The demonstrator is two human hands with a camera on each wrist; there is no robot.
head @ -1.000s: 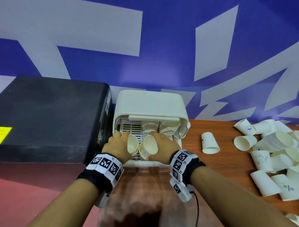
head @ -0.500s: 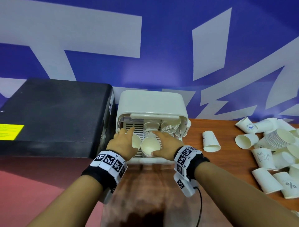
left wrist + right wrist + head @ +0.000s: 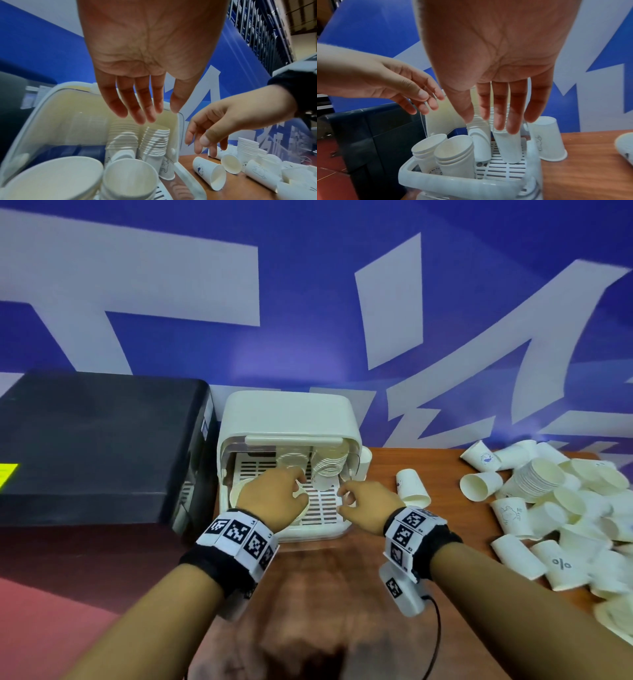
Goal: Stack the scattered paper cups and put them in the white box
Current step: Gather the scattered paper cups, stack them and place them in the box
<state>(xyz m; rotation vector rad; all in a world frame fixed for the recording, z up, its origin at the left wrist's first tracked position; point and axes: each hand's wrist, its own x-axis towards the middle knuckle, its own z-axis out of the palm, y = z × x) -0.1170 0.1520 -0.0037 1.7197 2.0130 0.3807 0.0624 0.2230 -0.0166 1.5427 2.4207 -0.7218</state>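
While both hands hang over the white box (image 3: 291, 419), the head view shows the left hand (image 3: 274, 501) above the front-left cups and the right hand (image 3: 368, 505) by the box's right edge; finger detail is blurred here. The loose pile of cups (image 3: 561, 501) lies well apart on the wooden table (image 3: 445, 474), one tipped cup (image 3: 412, 487) just beside the box, a black case (image 3: 99, 446) on the other side.

Left wrist view: fingers (image 3: 130, 106) straight and relaxed, gripping nothing, over two short stacks (image 3: 130, 178) standing rim-up inside. Behind them, two tall leaning stacks (image 3: 154, 140). The right hand (image 3: 231, 121) is loosely curled, empty.

Right wrist view: fingers (image 3: 500, 108) spread, empty, above the slatted tray (image 3: 503, 169). One inverted cup (image 3: 546, 139) stands outside on the table.

The step looks like letting go and heading back for more. Best lift straight up, because the tall stacks lean and a brushed rim could topple them. The raised lid (image 3: 294, 440) crowds the opening, and the tipped cup sits in the right hand's likely path.
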